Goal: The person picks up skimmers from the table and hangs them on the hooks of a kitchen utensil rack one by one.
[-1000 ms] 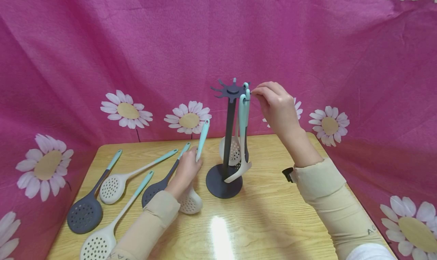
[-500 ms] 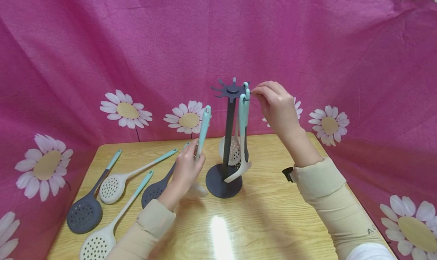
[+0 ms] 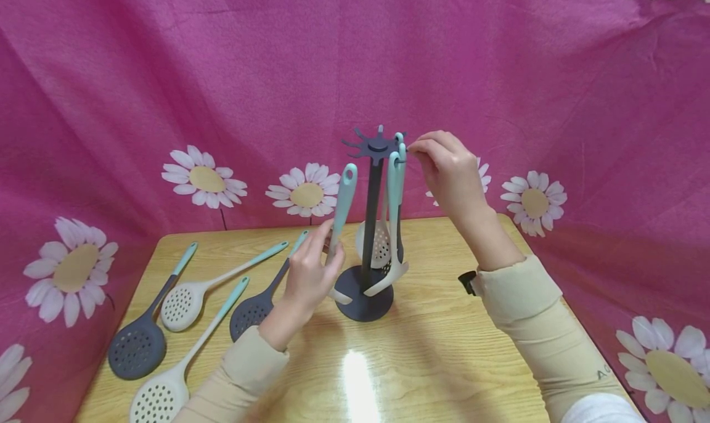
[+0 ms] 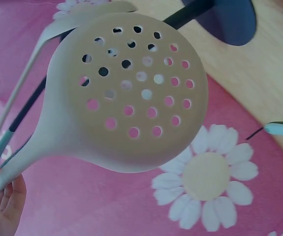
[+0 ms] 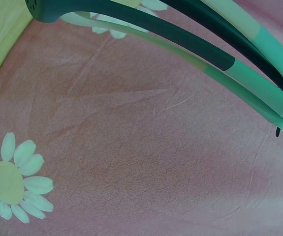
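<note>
Left fingers between stand and skimmers

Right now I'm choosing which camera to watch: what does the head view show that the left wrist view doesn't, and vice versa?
Only the head view: the right hand, its fingertips at the top of the dark grey pronged stand, and the perforated heads of four mint-handled skimmers lying on the wooden table, two dark grey, two off-white.

Only the left wrist view: the full round, hole-pierced face of the off-white skimmer in the left hand.

Both: the left hand, the stand's dark round base, the table and the pink daisy-print cloth.
</note>
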The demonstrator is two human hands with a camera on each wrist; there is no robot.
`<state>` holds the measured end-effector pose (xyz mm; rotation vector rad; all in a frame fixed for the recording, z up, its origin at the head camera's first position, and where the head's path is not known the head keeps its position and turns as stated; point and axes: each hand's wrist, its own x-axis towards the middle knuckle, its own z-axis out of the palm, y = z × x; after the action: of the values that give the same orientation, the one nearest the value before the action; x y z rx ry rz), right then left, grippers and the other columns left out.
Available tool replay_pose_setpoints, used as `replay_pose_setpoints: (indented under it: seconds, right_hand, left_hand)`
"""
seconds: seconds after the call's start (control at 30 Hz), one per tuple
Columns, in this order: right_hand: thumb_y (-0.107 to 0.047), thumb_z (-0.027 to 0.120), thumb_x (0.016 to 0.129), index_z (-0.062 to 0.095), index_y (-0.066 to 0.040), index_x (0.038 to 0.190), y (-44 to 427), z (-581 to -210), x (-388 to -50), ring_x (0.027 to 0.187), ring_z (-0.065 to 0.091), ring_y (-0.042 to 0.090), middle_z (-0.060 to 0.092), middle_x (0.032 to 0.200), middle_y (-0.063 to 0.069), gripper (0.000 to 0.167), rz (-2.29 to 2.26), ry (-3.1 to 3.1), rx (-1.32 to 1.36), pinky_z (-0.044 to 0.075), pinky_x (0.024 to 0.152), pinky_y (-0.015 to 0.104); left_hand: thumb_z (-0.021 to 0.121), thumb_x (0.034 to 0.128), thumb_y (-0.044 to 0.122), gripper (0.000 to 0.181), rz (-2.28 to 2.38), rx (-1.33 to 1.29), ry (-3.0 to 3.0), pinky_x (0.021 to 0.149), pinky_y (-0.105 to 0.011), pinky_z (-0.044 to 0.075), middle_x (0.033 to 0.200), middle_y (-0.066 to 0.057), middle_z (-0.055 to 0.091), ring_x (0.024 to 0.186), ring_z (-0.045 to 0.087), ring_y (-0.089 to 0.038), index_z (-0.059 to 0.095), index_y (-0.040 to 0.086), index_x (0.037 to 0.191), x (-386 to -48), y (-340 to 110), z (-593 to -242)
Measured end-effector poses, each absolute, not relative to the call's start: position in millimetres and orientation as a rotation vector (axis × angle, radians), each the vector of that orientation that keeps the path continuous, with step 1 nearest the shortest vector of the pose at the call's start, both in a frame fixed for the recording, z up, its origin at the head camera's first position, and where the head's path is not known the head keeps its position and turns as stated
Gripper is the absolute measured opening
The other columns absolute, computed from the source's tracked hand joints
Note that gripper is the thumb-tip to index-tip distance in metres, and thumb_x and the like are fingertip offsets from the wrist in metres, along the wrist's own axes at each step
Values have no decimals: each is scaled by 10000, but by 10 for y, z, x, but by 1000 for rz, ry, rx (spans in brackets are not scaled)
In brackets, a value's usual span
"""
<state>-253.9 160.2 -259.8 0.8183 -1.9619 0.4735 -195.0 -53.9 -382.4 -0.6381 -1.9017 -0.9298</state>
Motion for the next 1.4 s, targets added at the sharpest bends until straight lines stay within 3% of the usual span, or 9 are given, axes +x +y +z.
replay_pose_setpoints:
  seconds: [0.67,1.07,1.4]
  right_hand:
    - [40,617,820,667,57,863,1600,-2594,-2529,815,601,258,633,838,152,69,467,-1971,810,525,763,352]
    - [47,618,816,668,57,854,1598,-2608,-2543,806,602,256,636,833,148,63,475,-1955,810,528,751,350]
    - [56,623,809,665,59,839,1591,-2615,-2556,787,604,253,632,819,146,52,473,-1935,806,530,741,344]
  left_hand:
    - [696,690,-53,377,-850,-680,-1917,596,-347,547,780,-160,623,642,611,-244,583,-94,1048,-1927,-370,-3684]
    - [683,737,-47,390,-982,-682,-2035,560,-266,536,798,-132,616,641,606,-178,557,-80,1104,-1907,-295,-3764]
    - [676,764,-32,363,-1084,-682,-2040,603,-210,525,823,-132,628,693,622,-181,560,-81,1104,-1943,-237,-3787]
